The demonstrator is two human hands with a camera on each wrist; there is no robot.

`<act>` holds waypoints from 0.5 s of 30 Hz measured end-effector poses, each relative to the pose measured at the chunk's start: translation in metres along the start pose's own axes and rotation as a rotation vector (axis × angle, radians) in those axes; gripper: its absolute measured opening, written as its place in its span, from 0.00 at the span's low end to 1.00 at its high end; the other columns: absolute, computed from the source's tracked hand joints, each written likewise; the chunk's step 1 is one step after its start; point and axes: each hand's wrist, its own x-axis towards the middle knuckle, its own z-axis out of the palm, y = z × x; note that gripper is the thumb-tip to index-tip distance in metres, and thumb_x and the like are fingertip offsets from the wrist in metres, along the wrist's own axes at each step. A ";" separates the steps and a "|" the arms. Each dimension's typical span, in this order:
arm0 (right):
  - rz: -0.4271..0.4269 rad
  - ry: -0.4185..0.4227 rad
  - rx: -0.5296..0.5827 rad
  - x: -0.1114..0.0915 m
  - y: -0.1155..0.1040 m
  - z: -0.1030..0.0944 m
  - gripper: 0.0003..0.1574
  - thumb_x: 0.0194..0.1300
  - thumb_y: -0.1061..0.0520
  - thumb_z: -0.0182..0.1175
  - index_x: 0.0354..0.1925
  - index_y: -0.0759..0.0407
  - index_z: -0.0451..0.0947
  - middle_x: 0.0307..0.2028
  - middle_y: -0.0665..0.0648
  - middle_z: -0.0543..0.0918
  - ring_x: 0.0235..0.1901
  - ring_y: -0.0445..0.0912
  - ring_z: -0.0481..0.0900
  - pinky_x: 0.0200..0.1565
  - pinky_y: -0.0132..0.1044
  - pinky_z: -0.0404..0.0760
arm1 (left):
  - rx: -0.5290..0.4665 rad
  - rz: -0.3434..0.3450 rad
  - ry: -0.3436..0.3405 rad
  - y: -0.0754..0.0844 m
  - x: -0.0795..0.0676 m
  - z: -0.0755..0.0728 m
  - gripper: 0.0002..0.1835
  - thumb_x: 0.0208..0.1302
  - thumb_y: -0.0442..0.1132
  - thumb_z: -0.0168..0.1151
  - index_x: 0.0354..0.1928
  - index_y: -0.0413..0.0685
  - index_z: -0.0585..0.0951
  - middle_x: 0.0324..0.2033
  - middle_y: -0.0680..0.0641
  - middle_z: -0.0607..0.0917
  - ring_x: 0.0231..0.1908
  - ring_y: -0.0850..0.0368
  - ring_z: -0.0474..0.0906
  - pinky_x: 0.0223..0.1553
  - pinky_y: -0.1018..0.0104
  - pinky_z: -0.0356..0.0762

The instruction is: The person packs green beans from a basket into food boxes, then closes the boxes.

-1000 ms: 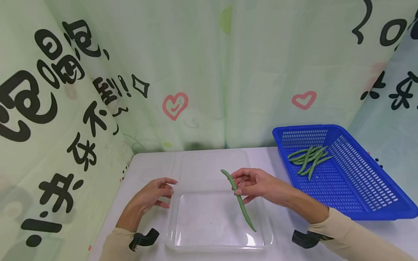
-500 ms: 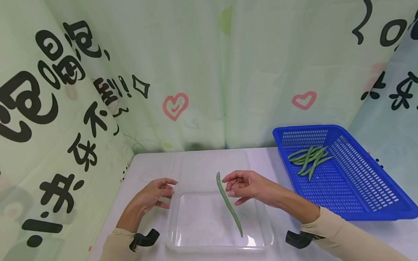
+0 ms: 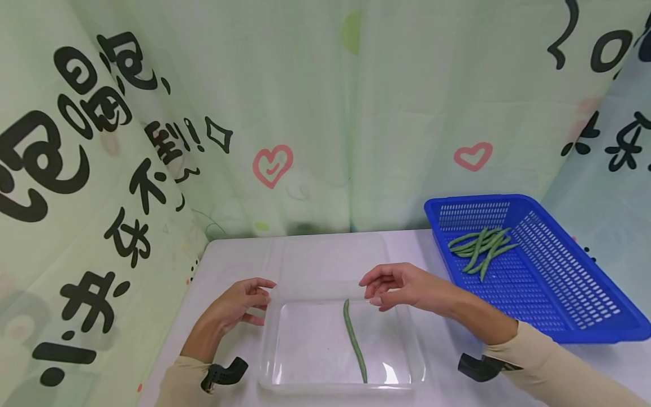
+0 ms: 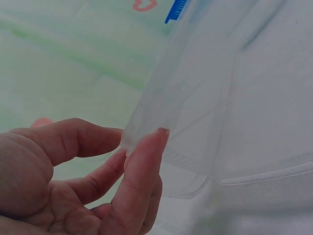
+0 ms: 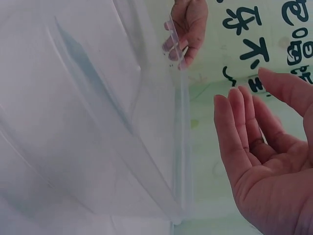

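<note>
In the head view a green bean (image 3: 355, 342) lies lengthwise inside a clear plastic container (image 3: 305, 345), right of its middle. My left hand (image 3: 239, 302) pinches the container's upper left corner. The left wrist view shows the fingertips of that hand (image 4: 98, 176) on both sides of the clear rim (image 4: 146, 112). Above the container's far right edge hovers my right hand (image 3: 407, 288), holding nothing. Its fingers are loosely bent and the thumb stands apart from them in the right wrist view (image 5: 274, 156).
A blue perforated basket (image 3: 554, 282) stands on the right of the white-covered table (image 3: 229, 254), with several green beans (image 3: 480, 249) at its back left. Pale green curtains (image 3: 325, 113) with printed lettering and hearts enclose the back and sides.
The green bean has left my right hand and dropped into the container. My right hand first moved left, then back to the right and away from the bean. The left hand stayed put.
</note>
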 end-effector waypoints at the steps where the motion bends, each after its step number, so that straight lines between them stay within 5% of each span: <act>1: 0.002 0.001 -0.005 -0.001 0.000 -0.002 0.25 0.68 0.60 0.65 0.60 0.65 0.75 0.49 0.65 0.81 0.47 0.51 0.83 0.50 0.44 0.85 | -0.001 -0.002 0.002 0.000 0.000 0.000 0.19 0.72 0.33 0.59 0.63 0.37 0.76 0.41 0.44 0.77 0.45 0.45 0.77 0.36 0.57 0.87; 15: -0.004 0.030 -0.096 -0.020 -0.005 -0.036 0.25 0.69 0.60 0.64 0.62 0.63 0.74 0.51 0.65 0.81 0.50 0.56 0.81 0.53 0.37 0.83 | -0.007 0.011 -0.018 -0.001 -0.001 0.000 0.20 0.73 0.33 0.58 0.64 0.37 0.75 0.41 0.45 0.78 0.46 0.44 0.77 0.36 0.57 0.87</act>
